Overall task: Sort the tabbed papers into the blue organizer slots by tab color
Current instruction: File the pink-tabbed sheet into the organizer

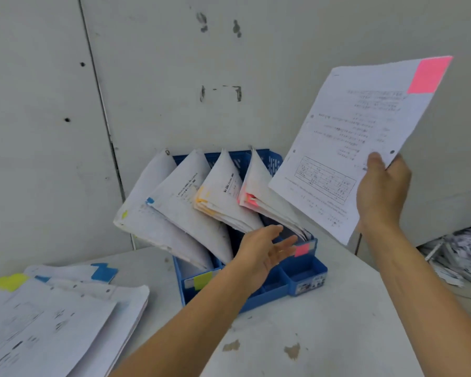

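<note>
A blue organizer [267, 289] stands at the table's back, its slots holding several leaning paper bundles with yellow, blue, orange and pink tabs. My right hand [381, 189] pinches the lower edge of a printed sheet [346, 148] with a pink tab [430, 74] at its top corner, held up to the right of the organizer. My left hand [267, 248] hovers with straight fingers at the rightmost slot, beside the pink-tabbed bundle [261, 197] and a pink label [302, 250]. A yellow-green label [202, 280] marks the leftmost slot.
A loose pile of tabbed papers [60, 317] lies at the table's front left, showing yellow and blue tabs. The grey wall rises close behind the organizer. Scattered papers [465, 251] lie on the floor at the right, past the table edge.
</note>
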